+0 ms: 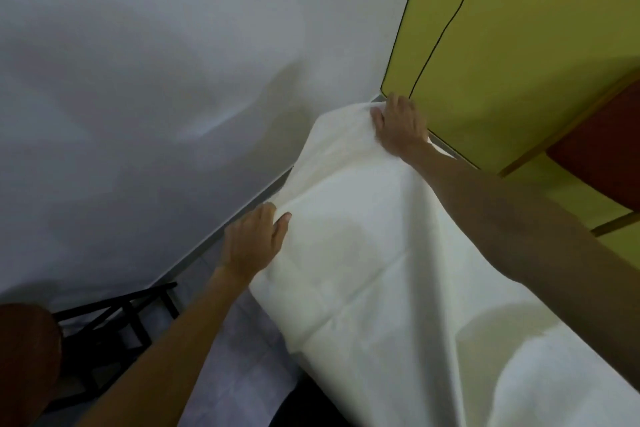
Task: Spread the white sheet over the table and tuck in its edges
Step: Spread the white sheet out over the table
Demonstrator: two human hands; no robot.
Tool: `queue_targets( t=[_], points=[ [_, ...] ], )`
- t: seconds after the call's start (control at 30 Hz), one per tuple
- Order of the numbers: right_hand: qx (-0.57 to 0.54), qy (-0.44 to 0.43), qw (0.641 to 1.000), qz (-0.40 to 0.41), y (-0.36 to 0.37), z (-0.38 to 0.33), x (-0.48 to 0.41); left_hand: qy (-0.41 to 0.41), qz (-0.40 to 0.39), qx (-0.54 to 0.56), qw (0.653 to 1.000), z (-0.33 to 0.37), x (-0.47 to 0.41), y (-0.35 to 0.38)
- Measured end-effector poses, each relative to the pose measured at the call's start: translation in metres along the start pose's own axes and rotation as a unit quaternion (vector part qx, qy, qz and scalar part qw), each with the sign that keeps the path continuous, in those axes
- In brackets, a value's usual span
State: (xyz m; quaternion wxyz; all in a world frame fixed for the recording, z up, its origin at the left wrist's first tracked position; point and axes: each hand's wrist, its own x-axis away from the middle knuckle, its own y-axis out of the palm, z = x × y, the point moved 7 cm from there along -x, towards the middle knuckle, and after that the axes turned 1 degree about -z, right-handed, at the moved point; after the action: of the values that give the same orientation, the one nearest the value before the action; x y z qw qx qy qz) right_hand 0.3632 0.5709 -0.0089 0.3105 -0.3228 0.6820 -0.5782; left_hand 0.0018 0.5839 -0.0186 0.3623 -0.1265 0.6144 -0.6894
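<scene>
The white sheet (pixel 363 253) lies draped over the table, covering its top and hanging down the near left side. My left hand (pixel 254 239) grips a fold of the sheet at the table's left edge, thumb on top and fingers curled under the cloth. My right hand (pixel 400 123) lies at the far corner of the table, fingers curled over the sheet's far edge next to the wall. The table itself is hidden under the cloth.
A white wall (pixel 138 80) runs along the left and a yellow-green wall (pixel 519 28) stands behind the far corner. A black metal rack (pixel 114 319) stands on the tiled floor at lower left. Red-brown furniture with wooden trim (pixel 602 156) sits at right.
</scene>
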Motion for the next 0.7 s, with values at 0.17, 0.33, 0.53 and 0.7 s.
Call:
queue_targets(
  t=[0.17,0.33,0.53,0.7],
  points=[
    [-0.027,-0.002,0.995,-0.095,0.033,0.004,-0.003,0.002,-0.033,-0.013,0.999,-0.029,0.021,0.023],
    [-0.015,0.014,0.992,-0.126,0.042,0.037,0.042,0.044,-0.127,0.092,0.987,-0.010,0.066,0.058],
    [-0.033,0.056,0.987,-0.146,0.063,0.097,0.122,0.034,-0.190,0.188,0.963,0.054,0.112,0.074],
    [-0.032,0.143,0.986,-0.080,0.074,0.125,0.173,0.024,-0.238,0.187,0.953,0.073,0.130,0.093]
  ],
)
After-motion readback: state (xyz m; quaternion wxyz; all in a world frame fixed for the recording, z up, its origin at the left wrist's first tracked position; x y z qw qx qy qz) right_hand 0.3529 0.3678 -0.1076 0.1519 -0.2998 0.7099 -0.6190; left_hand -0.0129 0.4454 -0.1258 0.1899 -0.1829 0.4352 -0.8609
